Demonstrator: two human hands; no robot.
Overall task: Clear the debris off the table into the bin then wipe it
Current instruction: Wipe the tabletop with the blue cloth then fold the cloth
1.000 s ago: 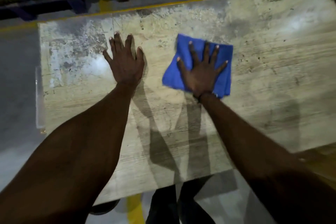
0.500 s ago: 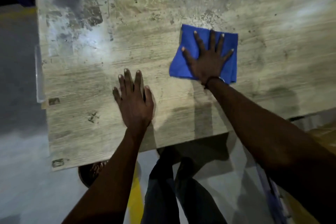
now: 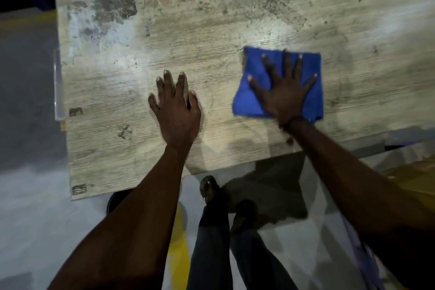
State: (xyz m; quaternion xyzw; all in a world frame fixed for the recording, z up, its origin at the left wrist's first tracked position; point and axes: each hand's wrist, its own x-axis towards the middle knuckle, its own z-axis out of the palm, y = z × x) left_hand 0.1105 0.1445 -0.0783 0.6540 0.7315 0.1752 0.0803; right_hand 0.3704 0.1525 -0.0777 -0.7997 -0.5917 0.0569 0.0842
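Note:
A folded blue cloth (image 3: 253, 99) lies flat on the worn, stained wooden table (image 3: 211, 30), right of centre and close to the near edge. My right hand (image 3: 283, 92) presses down on the cloth with its fingers spread straight. My left hand (image 3: 175, 108) rests flat on the bare tabletop to the left of the cloth, fingers straight and together. No loose debris shows on the table, and no bin is in view.
A clear plastic piece (image 3: 57, 85) hangs along the table's left edge. My legs and feet (image 3: 211, 195) stand below the near edge, beside a yellow floor line (image 3: 179, 249). Grey floor lies to the left. Dark pallets sit beyond the far edge.
My right hand has drawn the cloth back toward the near edge of the table. My left hand came back from the far left part to the near middle.

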